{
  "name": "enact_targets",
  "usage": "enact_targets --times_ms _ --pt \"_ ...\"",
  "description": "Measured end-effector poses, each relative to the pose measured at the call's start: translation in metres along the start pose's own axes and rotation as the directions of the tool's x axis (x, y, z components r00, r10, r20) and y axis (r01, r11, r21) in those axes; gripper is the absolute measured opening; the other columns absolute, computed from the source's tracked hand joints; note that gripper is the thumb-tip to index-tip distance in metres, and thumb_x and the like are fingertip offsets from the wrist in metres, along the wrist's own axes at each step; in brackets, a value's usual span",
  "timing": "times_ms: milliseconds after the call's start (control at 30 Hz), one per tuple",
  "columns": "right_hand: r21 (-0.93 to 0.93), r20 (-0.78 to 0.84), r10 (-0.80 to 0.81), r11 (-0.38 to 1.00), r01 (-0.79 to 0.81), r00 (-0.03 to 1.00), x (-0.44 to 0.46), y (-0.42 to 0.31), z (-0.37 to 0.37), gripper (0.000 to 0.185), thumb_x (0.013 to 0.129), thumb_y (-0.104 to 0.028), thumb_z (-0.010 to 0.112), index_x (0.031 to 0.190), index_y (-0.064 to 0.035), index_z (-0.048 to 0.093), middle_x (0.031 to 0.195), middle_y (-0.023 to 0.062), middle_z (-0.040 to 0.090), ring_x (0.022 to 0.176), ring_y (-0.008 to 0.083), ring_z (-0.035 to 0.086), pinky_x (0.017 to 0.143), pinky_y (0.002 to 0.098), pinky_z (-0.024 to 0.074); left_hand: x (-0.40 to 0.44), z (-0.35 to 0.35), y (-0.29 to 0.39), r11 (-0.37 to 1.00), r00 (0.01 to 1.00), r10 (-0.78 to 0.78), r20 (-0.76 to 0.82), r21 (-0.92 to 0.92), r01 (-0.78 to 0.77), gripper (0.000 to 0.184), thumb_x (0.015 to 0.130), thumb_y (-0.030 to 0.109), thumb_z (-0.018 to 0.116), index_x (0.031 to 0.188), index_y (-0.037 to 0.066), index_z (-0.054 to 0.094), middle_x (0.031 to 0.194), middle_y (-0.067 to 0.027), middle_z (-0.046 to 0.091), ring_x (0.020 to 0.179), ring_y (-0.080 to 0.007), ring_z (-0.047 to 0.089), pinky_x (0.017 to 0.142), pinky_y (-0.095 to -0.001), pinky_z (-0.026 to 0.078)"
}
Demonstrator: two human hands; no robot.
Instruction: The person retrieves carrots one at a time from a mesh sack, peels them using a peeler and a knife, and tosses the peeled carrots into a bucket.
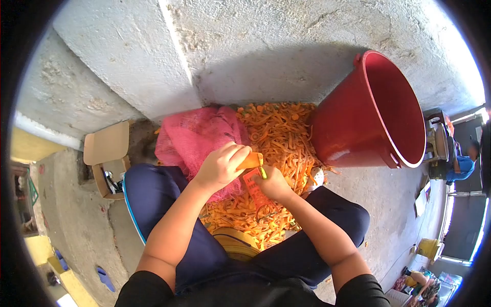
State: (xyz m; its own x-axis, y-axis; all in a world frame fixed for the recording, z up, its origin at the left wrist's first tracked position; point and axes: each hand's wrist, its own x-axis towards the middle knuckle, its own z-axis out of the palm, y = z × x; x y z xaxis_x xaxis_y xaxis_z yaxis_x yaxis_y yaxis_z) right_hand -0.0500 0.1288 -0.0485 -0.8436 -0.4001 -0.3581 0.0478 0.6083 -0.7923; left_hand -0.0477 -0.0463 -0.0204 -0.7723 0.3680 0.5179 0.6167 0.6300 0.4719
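My left hand (223,167) is closed around a carrot (251,161), whose thick end points to the right. Against that end sits the yellow-green edge of a peeler (263,172), gripped in my right hand (276,185); most of the tool is hidden by the fingers. Below the carrot, beside my right hand, is an orange-red printed strip (253,188). A heap of carrot peelings (279,133) spreads on the floor under and beyond both hands. To the left of the heap lies a pink mesh sack (192,135), partly behind my left hand.
A large red bucket (345,117) stands tilted in view at the right. At the left is an open cardboard box (107,146) with small items inside. A rough wall (255,46) closes off the far side. Other people (460,166) are at the right edge.
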Motion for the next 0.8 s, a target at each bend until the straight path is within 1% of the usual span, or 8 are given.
enact_targets --times_ms 100,233,267,333,367,533,667,800 --pt "0.055 0.025 -0.030 0.998 0.029 0.999 0.003 0.013 0.007 0.018 0.074 -0.015 0.051 0.082 0.0002 0.056 0.073 0.0213 0.058 0.070 0.0341 0.058 0.063 0.0381 0.0445 -0.005 0.003 -0.002 0.998 0.998 0.032 -0.047 0.055 -0.029 0.040 0.055 0.006 0.066 0.092 -0.001 0.051 0.083 -0.0114 0.055 0.075 -0.0263 0.055 0.065 -0.0328 0.047" --pt "0.332 0.307 0.336 0.839 -0.431 0.890 0.025 0.062 0.022 0.017 0.071 -0.018 0.056 0.077 -0.0028 0.060 0.068 0.0140 0.060 0.063 0.0226 0.059 0.057 0.0325 0.0455 0.003 0.001 0.041 0.917 0.926 0.376 -0.016 -0.136 -0.375 0.039 0.054 0.004 0.066 0.090 0.001 0.053 0.081 -0.0110 0.055 0.074 -0.0264 0.055 0.064 -0.0325 0.048" --pt "0.265 0.196 0.155 0.943 -0.204 0.968 0.032 0.089 0.040 0.018 0.071 -0.020 0.057 0.077 -0.0029 0.061 0.067 0.0106 0.060 0.062 0.0210 0.059 0.057 0.0317 0.0457 -0.005 0.014 0.041 0.925 0.929 0.369 -0.009 -0.097 -0.368 0.037 0.058 0.011 0.065 0.092 0.004 0.053 0.084 -0.0098 0.055 0.077 -0.0254 0.055 0.068 -0.0331 0.048" --pt "0.008 0.181 -0.358 0.932 0.363 0.916 0.027 0.096 0.053 0.021 0.074 -0.024 0.057 0.080 -0.0046 0.061 0.065 0.0014 0.059 0.064 0.0179 0.058 0.059 0.0323 0.0463 -0.007 0.020 0.033 0.976 0.984 0.177 -0.018 -0.125 -0.178 0.037 0.060 0.016 0.065 0.093 0.005 0.053 0.086 -0.0092 0.055 0.080 -0.0258 0.054 0.070 -0.0347 0.046" --pt "0.379 0.238 -0.089 0.926 -0.008 0.967 0.018 0.078 0.055 0.021 0.078 -0.023 0.054 0.089 -0.0062 0.059 0.076 0.0022 0.060 0.067 0.0174 0.057 0.062 0.0325 0.0468 -0.005 0.020 0.029 0.988 0.997 0.076 -0.017 -0.134 -0.078 0.037 0.062 0.018 0.065 0.094 0.005 0.053 0.087 -0.0089 0.055 0.082 -0.0260 0.053 0.072 -0.0354 0.045" --pt "0.803 0.078 -0.233 0.591 0.077 0.969 0.013 0.016 0.041 0.022 0.082 -0.014 0.045 0.103 -0.0068 0.050 0.093 0.0059 0.056 0.071 0.0139 0.056 0.061 0.0273 0.0474 0.012 0.013 0.038 0.964 0.973 -0.231 -0.015 -0.137 0.226 0.039 0.062 0.018 0.068 0.097 0.014 0.053 0.082 -0.0071 0.044 0.082 -0.0271 0.047 0.070 -0.0368 0.040" --pt "0.921 0.376 -0.078 0.138 -0.363 0.923 0.020 0.014 0.014 0.017 0.083 -0.013 0.044 0.096 -0.0049 0.051 0.081 0.0068 0.057 0.070 0.0146 0.058 0.056 0.0267 0.0492 0.011 0.017 0.036 0.909 0.963 -0.268 0.032 -0.323 0.264 0.037 0.063 0.014 0.069 0.095 0.007 0.052 0.082 -0.0088 0.049 0.075 -0.0258 0.052 0.065 -0.0338 0.043" --pt "0.915 0.214 0.111 0.325 -0.238 0.971 0.019 -0.004 -0.022 0.020 0.084 -0.009 0.041 0.099 0.0010 0.050 0.081 0.0106 0.057 0.066 0.0174 0.058 0.056 0.0292 0.0497 0.014 0.009 0.029 0.904 0.954 -0.292 -0.066 -0.346 0.253 0.039 0.056 0.003 0.073 0.088 0.002 0.051 0.080 -0.0096 0.057 0.074 -0.0223 0.057 0.067 -0.0299 0.045"
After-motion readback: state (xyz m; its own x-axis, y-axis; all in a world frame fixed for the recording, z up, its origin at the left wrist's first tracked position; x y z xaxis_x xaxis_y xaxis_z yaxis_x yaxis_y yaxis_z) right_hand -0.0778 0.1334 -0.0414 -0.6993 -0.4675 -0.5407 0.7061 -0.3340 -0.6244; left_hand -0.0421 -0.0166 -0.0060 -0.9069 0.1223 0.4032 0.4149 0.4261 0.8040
